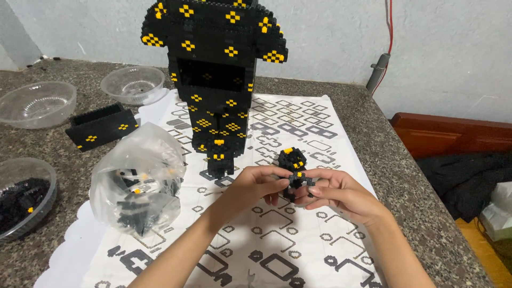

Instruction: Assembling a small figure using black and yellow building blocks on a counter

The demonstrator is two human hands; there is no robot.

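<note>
Two hands pinch one small black-and-yellow brick piece above the patterned sheet: the left hand steadies it from the left, while the right hand closes fingertips on its right side, seemingly to press parts together. The tall brick model stands just beyond, a clear bag of bricks lies left, and the stone counter's right edge is near.
</note>
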